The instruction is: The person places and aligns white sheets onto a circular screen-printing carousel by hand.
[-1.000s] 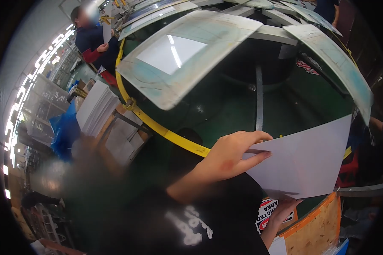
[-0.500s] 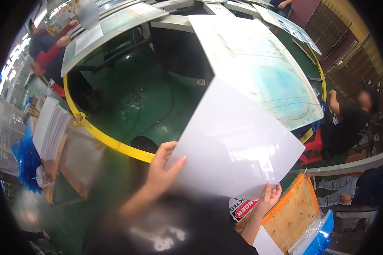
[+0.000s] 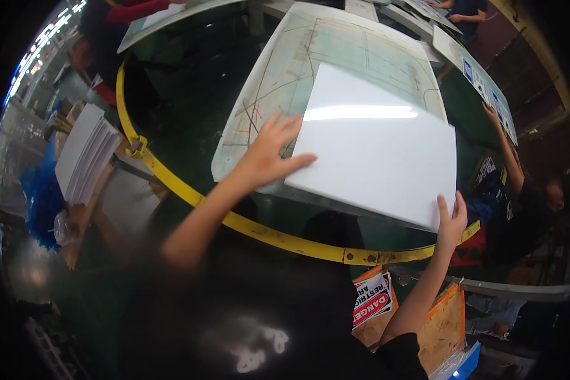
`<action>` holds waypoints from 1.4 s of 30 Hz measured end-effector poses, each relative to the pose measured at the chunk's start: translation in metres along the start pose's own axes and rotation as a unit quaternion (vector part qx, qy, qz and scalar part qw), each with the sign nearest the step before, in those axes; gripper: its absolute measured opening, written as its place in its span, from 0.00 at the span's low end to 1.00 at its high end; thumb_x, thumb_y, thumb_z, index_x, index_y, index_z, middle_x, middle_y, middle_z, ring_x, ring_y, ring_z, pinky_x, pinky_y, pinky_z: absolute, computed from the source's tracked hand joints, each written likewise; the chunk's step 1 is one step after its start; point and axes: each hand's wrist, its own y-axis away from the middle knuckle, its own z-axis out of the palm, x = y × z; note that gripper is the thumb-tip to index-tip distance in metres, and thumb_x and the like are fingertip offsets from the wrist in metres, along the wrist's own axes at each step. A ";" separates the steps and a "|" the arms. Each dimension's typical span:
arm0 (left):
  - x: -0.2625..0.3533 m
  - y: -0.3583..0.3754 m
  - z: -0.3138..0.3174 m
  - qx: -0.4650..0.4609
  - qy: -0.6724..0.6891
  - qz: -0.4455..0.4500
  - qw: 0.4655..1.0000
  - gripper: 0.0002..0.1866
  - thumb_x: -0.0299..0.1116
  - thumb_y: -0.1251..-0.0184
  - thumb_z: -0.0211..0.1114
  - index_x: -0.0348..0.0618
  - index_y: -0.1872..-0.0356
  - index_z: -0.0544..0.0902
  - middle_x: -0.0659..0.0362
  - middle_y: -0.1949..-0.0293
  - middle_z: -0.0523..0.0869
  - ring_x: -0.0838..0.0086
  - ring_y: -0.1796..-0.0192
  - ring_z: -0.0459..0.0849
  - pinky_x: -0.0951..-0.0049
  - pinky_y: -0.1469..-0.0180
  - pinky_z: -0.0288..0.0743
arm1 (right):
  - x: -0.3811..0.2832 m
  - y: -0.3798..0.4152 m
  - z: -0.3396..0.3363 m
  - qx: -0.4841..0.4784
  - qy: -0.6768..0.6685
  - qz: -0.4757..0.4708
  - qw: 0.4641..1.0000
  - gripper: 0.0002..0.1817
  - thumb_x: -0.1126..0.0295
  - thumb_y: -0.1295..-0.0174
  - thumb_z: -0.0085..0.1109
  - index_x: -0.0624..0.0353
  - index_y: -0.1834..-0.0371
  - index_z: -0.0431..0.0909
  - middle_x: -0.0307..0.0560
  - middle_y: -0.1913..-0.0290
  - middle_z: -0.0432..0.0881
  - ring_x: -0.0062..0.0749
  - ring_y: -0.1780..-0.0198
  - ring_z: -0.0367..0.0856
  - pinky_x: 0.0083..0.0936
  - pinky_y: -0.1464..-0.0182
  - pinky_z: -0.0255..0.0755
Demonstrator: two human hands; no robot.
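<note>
A glossy white sheet [image 3: 373, 158] lies at a slant over the near half of a pale, line-marked board [image 3: 291, 50], its lower edge reaching past the board's near side. At the sheet's left edge is my left hand [image 3: 266, 152], the thumb over the top face and the fingertips meeting the edge. The lower right corner is between the thumb and fingers of my right hand [image 3: 451, 218]. Whether the sheet's underside rests fully on the board is hidden.
A yellow curved rail [image 3: 266, 234] runs in front of me. To the left stands a stack of white sheets [image 3: 85, 155] beside blue plastic [image 3: 41, 196]. A red-and-white danger sign [image 3: 372, 301] is below right. Other people work at neighbouring boards, one arm [image 3: 510, 149] reaching in at right.
The white sheet has moved forward onto the marked board and turned flatter, both hands going with it. The marked board now stands more centrally before me.
</note>
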 end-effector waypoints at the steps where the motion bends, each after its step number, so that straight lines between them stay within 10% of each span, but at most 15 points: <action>1: -0.016 -0.014 -0.002 -0.004 -0.025 0.009 1.000 0.42 0.57 0.48 0.66 0.41 0.36 0.69 0.39 0.34 0.62 0.39 0.28 0.44 0.44 0.31 0.44 | -0.006 -0.014 0.012 -0.008 0.016 -0.004 1.000 0.33 0.66 0.44 0.67 0.77 0.41 0.65 0.59 0.44 0.74 0.34 0.45 0.74 0.25 0.42 0.66; 15: -0.126 -0.087 -0.013 -0.046 -0.219 -0.042 0.974 0.51 0.74 0.62 0.63 0.48 0.38 0.74 0.37 0.28 0.41 0.36 0.29 0.22 0.33 0.37 0.15 | -0.019 -0.082 0.119 -0.016 0.241 -0.070 0.968 0.51 0.49 0.63 0.76 0.75 0.40 0.65 0.66 0.41 0.68 0.52 0.39 0.68 0.37 0.37 0.61; 42: -0.095 -0.079 -0.010 0.026 -0.340 -0.036 0.939 0.35 0.63 0.60 0.69 0.52 0.51 0.84 0.59 0.27 0.53 0.45 0.27 0.33 0.22 0.41 0.22 | 0.013 -0.090 0.125 -0.055 0.270 -0.070 0.959 0.51 0.47 0.63 0.75 0.74 0.41 0.66 0.67 0.44 0.70 0.54 0.41 0.69 0.37 0.39 0.63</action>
